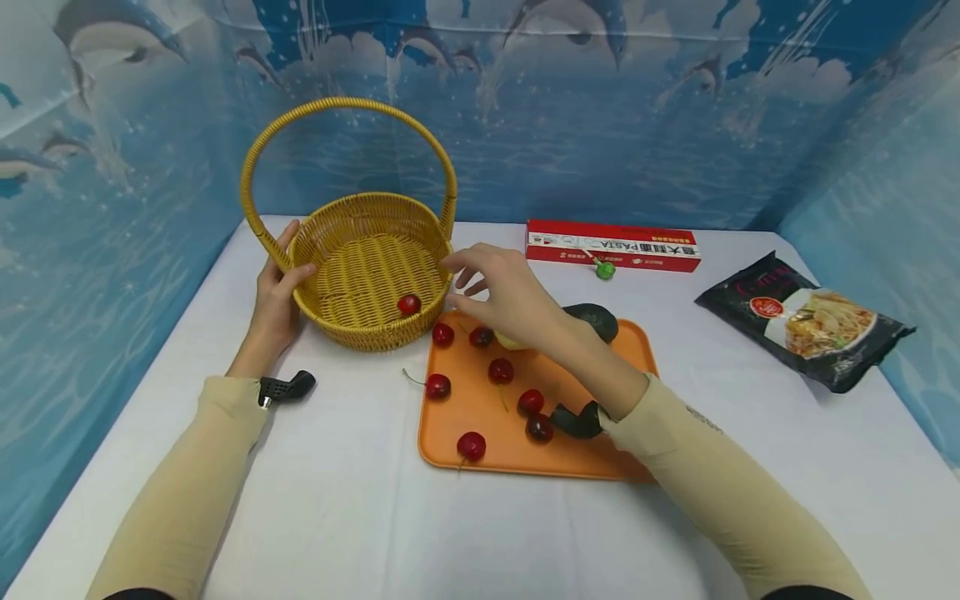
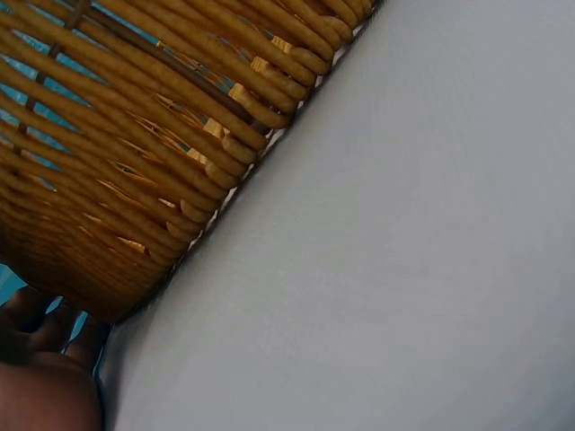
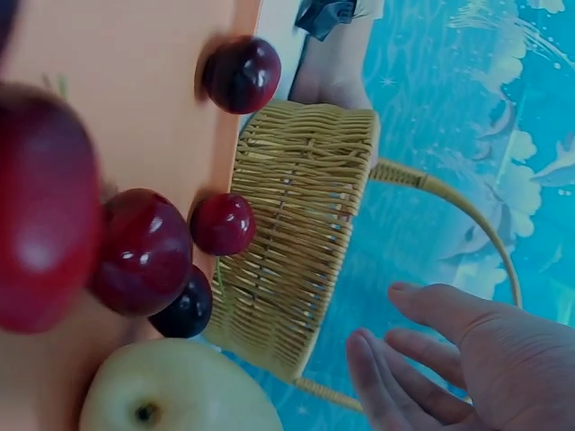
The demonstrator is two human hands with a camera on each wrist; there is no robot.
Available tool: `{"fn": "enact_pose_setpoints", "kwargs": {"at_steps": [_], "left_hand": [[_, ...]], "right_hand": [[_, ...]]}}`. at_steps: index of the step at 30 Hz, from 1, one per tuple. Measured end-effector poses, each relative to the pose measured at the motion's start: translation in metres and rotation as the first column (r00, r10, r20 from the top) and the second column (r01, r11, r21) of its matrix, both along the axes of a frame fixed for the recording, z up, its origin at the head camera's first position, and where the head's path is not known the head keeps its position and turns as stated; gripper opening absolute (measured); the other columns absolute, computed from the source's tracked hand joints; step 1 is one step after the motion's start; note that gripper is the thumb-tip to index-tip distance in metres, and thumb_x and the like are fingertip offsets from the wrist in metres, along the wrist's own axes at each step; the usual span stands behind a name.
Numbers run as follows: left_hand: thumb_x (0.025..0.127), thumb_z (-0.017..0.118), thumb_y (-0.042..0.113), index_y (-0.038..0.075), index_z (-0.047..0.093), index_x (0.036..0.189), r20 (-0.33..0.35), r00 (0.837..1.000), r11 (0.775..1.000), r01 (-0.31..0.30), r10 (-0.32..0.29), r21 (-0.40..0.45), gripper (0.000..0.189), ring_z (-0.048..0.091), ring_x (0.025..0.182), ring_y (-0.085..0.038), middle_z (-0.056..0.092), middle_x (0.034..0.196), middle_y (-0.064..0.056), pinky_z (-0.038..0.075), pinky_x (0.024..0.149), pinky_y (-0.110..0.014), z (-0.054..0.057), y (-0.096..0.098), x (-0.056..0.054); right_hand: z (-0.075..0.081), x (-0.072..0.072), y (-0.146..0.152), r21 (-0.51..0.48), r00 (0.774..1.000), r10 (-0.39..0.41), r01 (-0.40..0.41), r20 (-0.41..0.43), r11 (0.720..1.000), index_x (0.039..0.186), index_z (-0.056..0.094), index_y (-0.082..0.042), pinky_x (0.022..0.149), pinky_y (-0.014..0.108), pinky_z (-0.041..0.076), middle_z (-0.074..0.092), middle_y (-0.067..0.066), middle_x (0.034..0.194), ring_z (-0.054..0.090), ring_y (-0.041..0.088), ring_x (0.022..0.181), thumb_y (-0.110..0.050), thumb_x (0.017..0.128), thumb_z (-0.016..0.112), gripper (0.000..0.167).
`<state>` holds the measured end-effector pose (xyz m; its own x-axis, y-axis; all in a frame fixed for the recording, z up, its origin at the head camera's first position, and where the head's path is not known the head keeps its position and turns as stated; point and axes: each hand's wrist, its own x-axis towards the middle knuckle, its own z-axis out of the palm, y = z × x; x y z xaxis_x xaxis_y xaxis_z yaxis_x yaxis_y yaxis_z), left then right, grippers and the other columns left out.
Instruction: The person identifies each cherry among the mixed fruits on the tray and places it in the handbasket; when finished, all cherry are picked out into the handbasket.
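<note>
My left hand holds the left side of a yellow wicker basket, thumb over the rim and fingers along the outside. Inside the basket lies one red cherry. At the basket's right rim is my right hand, fingers loosely bent with nothing between them; the right wrist view shows them parted. Below it, an orange tray bears several dark red cherries, some with stems. A pale yellow fruit sits among them, mostly hidden by my hand in the head view.
A dark green oval fruit lies at the tray's back edge. Behind it are a red pasta box and a small green round thing with a pale stem. To the right rests a black noodle packet. Dolphin-print sheets surround the white table.
</note>
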<state>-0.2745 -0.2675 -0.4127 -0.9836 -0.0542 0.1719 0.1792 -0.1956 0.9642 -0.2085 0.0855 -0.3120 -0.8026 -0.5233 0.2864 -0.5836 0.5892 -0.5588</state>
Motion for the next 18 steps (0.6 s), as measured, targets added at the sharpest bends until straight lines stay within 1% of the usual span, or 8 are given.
{"fn": "enact_pose_setpoints", "kwargs": {"at_steps": [5, 8, 12, 16, 18], "left_hand": [[0.097, 0.06, 0.008, 0.03, 0.04, 0.164, -0.005, 1.0, 1.0, -0.003, 0.003, 0.004, 0.073, 0.04, 0.148, -0.025, 0.035, 0.17, -0.003, 0.048, 0.102, -0.016, -0.001, 0.0, -0.001], [0.097, 0.06, 0.009, 0.03, 0.04, 0.164, -0.001, 1.0, 1.0, -0.008, 0.008, -0.003, 0.073, 0.041, 0.148, -0.025, 0.036, 0.169, -0.004, 0.049, 0.103, -0.017, 0.0, -0.002, 0.0], [0.097, 0.06, 0.009, 0.029, 0.039, 0.164, 0.003, 1.0, 1.0, -0.007, 0.007, -0.004, 0.073, 0.039, 0.151, -0.025, 0.037, 0.169, -0.004, 0.048, 0.104, -0.015, 0.001, -0.002, 0.0], [0.098, 0.06, 0.006, 0.028, 0.04, 0.164, 0.01, 1.0, 1.0, 0.01, -0.01, 0.024, 0.073, 0.038, 0.153, -0.027, 0.037, 0.169, -0.004, 0.049, 0.104, -0.014, 0.001, -0.001, -0.001], [0.098, 0.06, 0.005, 0.028, 0.04, 0.164, 0.009, 1.0, 0.999, 0.019, -0.02, 0.03, 0.073, 0.038, 0.153, -0.027, 0.037, 0.17, -0.003, 0.048, 0.104, -0.014, 0.001, 0.0, -0.002]], "right_hand": [[-0.002, 0.017, 0.016, -0.015, 1.0, -0.003, 0.003, 0.013, 1.0, 0.132, 0.071, -0.008, 0.09, 0.038, 0.063, 0.074, 0.007, 0.118, 0.073, 0.021, 0.102, -0.018, 0.095, 0.079, 0.04], [-0.003, 0.031, 0.024, -0.029, 0.999, 0.02, -0.019, 0.039, 0.999, 0.129, 0.073, -0.01, 0.09, 0.037, 0.063, 0.074, 0.003, 0.116, 0.073, 0.018, 0.101, -0.017, 0.094, 0.08, 0.036], [-0.005, 0.048, 0.038, -0.03, 0.996, 0.053, -0.051, 0.071, 0.998, 0.127, 0.074, -0.014, 0.088, 0.038, 0.063, 0.075, 0.001, 0.113, 0.073, 0.016, 0.099, -0.017, 0.093, 0.082, 0.035], [-0.01, 0.061, 0.056, 0.015, 0.995, 0.049, -0.051, 0.092, 0.999, 0.124, 0.076, -0.014, 0.086, 0.039, 0.063, 0.077, 0.0, 0.11, 0.073, 0.013, 0.097, -0.017, 0.091, 0.084, 0.034], [-0.013, 0.067, 0.065, 0.052, 0.993, 0.029, -0.035, 0.116, 0.998, 0.121, 0.077, -0.015, 0.086, 0.038, 0.062, 0.077, -0.003, 0.108, 0.072, 0.011, 0.097, -0.019, 0.089, 0.086, 0.033]]}}
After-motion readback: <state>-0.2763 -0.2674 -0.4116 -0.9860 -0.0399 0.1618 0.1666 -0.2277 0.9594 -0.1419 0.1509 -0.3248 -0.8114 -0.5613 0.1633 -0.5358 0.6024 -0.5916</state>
